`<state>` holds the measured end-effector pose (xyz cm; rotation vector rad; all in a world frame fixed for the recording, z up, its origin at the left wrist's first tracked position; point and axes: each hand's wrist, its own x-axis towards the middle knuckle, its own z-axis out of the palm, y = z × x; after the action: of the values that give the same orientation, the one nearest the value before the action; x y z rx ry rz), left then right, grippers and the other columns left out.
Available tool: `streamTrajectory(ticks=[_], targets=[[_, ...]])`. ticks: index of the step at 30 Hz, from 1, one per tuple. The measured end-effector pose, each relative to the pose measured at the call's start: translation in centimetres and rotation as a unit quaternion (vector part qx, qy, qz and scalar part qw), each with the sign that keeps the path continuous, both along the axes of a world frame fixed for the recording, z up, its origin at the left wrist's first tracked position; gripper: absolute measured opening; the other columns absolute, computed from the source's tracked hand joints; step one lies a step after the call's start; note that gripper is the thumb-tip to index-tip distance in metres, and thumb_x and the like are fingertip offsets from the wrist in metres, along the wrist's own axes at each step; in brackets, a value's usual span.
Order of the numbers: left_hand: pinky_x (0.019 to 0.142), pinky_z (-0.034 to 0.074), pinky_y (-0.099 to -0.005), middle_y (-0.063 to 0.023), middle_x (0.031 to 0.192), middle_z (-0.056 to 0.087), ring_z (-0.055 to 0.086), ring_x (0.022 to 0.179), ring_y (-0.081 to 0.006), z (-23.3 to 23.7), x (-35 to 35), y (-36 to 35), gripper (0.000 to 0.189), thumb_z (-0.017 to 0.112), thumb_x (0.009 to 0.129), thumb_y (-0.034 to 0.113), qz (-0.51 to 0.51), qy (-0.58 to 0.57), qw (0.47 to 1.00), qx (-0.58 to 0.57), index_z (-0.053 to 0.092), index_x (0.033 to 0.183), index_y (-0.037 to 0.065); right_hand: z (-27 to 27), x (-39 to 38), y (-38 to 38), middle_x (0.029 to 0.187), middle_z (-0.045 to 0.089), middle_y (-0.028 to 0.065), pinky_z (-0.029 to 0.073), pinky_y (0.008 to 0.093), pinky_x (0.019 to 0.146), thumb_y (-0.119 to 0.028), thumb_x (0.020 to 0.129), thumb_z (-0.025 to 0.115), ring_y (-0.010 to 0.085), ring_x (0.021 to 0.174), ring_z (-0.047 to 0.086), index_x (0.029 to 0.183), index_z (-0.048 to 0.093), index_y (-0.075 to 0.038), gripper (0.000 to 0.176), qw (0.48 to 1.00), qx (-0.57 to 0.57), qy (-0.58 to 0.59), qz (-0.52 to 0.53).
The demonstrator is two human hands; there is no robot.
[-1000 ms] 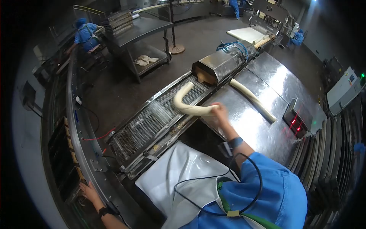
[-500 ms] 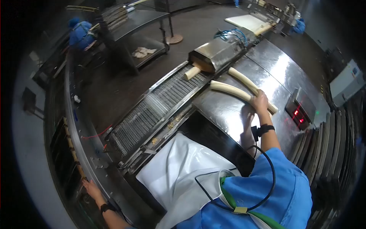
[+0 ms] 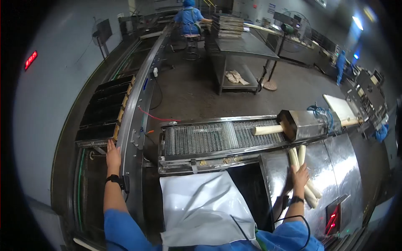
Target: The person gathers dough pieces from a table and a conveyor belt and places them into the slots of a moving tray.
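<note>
Two long, pale dough rolls point(image 3: 312, 192) lie close together on the steel table point(image 3: 276, 163) to the right. My right hand point(image 3: 300, 176) is closed over their middle, its fingers curled around them. Over on the left, my left hand point(image 3: 112, 154) reaches forward with its fingers extended against the near end of a row of dark baking pans point(image 3: 102, 104). The pans rest on a track along the wall. Another dough roll point(image 3: 268, 130) sticks out of a metal hood point(image 3: 299, 125) onto the mesh conveyor belt point(image 3: 205, 139).
A metal rail point(image 3: 136, 113) runs between the pans and the floor. A scale with red digits point(image 3: 333, 219) sits at the table's right. Behind are a steel bench point(image 3: 247, 47) with stacked trays point(image 3: 228, 27) and a seated person in blue point(image 3: 189, 17).
My view has swung left towards the pan track. The two dough rolls, apart at one end before, now lie closer together under my right hand. My left hand now touches the pans' near end.
</note>
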<state>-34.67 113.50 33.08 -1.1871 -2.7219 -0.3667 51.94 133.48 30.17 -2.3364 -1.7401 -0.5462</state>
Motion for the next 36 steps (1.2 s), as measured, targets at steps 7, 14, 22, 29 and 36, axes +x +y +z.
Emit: streamTrajectory(ticks=[7,14,22,29,36], targets=[[0.107,0.036,-0.0381,-0.0198,0.15,0.026,0.03,0.138,-0.0299,-0.8,-0.6,0.1,0.063,0.051,0.094,0.026,0.006,0.023,1.0,-0.019,0.025,0.143,-0.005,2.7,-6.7,-6.4,0.119,0.056,0.0192,0.04,0.0454,0.092,-0.049,0.09,0.052,0.0346,0.108,0.054,0.136,0.039,-0.003,0.066,0.998,-0.018,0.004,0.052],[0.104,0.039,-0.0426,-0.0174,0.151,0.026,0.03,0.137,-0.0304,0.7,0.8,-0.3,0.063,0.052,0.093,0.026,0.017,-0.032,0.999,0.022,0.026,0.143,-0.003,-0.4,-2.8,-1.5,0.13,0.05,0.019,0.037,0.049,0.1,-0.037,0.093,0.051,0.0344,0.122,0.045,0.135,0.042,-0.007,0.052,0.997,0.055,-0.056,0.01],[0.105,0.036,-0.0425,-0.0149,0.153,0.022,0.027,0.14,-0.0273,1.1,1.1,-0.1,0.066,0.054,0.092,0.026,0.036,-0.055,0.998,0.001,0.025,0.144,0.0,1.3,-18.8,6.6,0.13,0.05,0.0262,0.03,0.0448,0.109,-0.017,0.076,0.07,0.0398,0.127,0.041,0.124,0.051,0.005,0.056,0.928,0.05,0.167,0.328],[0.107,0.033,-0.0451,-0.0124,0.154,0.02,0.024,0.141,-0.0242,0.3,0.6,0.1,0.068,0.054,0.092,0.03,0.045,-0.033,0.998,-0.023,0.023,0.145,0.001,1.6,-37.3,8.1,0.131,0.049,0.0161,0.031,0.0478,0.106,-0.011,0.072,0.067,0.0351,0.123,0.044,0.129,0.046,-0.006,0.061,0.85,0.005,0.09,0.52],[0.106,0.034,-0.046,-0.0113,0.155,0.018,0.025,0.141,-0.0252,0.7,0.7,0.3,0.069,0.054,0.092,0.029,0.049,-0.065,0.997,-0.013,0.021,0.146,0.003,2.8,-40.1,7.9,0.097,0.062,0.008,0.043,0.0473,0.088,-0.019,0.068,0.069,0.0323,0.098,0.056,0.097,0.065,-0.013,0.03,0.881,-0.015,-0.005,0.473]])
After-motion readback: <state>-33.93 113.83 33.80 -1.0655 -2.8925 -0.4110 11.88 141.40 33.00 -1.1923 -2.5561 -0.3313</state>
